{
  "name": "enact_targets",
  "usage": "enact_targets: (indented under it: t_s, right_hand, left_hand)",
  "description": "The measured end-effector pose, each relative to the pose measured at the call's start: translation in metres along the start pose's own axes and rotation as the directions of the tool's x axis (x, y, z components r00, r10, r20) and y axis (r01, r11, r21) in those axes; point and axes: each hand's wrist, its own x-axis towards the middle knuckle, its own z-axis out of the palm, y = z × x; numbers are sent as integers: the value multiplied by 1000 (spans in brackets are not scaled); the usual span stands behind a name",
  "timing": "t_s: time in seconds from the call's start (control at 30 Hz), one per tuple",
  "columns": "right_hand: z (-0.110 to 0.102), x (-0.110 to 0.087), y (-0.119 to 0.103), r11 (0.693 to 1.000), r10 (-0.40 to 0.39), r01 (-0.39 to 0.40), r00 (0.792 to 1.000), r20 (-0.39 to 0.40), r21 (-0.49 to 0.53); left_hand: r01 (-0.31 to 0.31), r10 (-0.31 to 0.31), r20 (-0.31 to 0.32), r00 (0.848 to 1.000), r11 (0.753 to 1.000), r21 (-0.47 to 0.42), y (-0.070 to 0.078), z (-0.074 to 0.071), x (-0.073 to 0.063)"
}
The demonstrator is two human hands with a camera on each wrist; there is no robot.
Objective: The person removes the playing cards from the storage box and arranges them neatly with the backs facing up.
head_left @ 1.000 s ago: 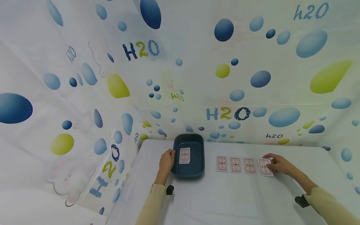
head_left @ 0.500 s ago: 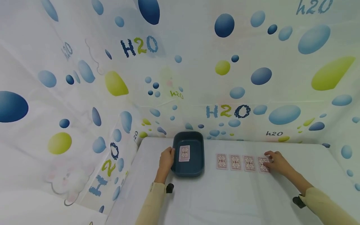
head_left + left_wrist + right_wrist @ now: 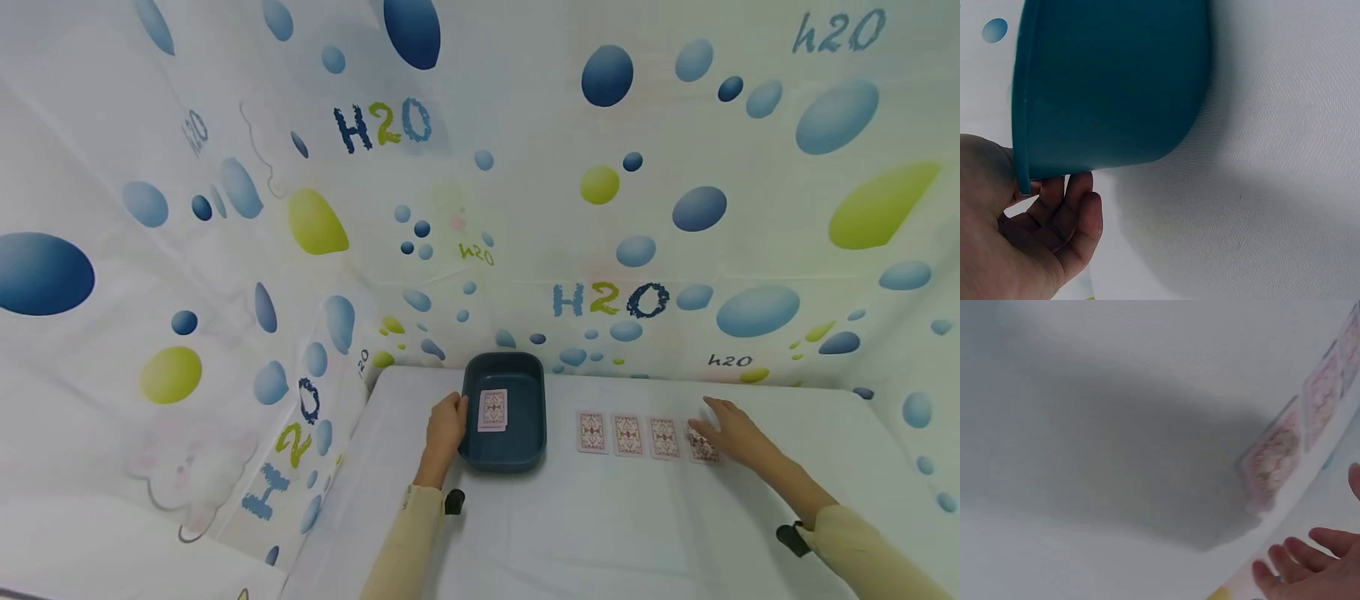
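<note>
On the left, my left hand (image 3: pixel 446 423) grips the side rim of a dark teal rectangular tub (image 3: pixel 504 464). In the left wrist view its curled fingers (image 3: pixel 1088 215) lie against the tub's outer wall, below the rim. Inside the tub lie patterned playing cards (image 3: pixel 492 409), backs up. My right hand (image 3: pixel 738 435) hovers at the right end of a row of playing cards, fingers spread and holding nothing. It partly covers the end card (image 3: pixel 701 447) in the head view. The right wrist view shows the hand (image 3: pixel 1316 569) apart from the nearest card (image 3: pixel 1274 460).
To the left of the end card, the row continues with three face-down cards: one (image 3: pixel 664 438), another (image 3: pixel 628 435) and one nearest the tub (image 3: pixel 592 432). A white cloth (image 3: pixel 570 533) covers the table. A printed curtain (image 3: pixel 517 250) rises behind and at the sides.
My right fingers have let go of the end card and spread apart, lifting off it. That card lies straighter in the row. My left hand keeps its grip on the tub.
</note>
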Motion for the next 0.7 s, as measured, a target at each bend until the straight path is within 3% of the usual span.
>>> enact_targets:
  t_s: [0.4, 0.57, 0.7]
  right_hand:
    - [12, 14, -69, 995, -69, 69, 998, 10, -75]
    - [24, 30, -96, 981, -172, 172, 985, 5, -92]
    - [31, 43, -121, 975, -209, 210, 978, 13, -69]
  left_hand:
    - [16, -16, -8, 1000, 1000, 8, 1, -1, -1]
    - [2, -1, -27, 1000, 1000, 28, 0, -1, 0]
    - [-4, 5, -44, 999, 1000, 31, 0, 3, 1]
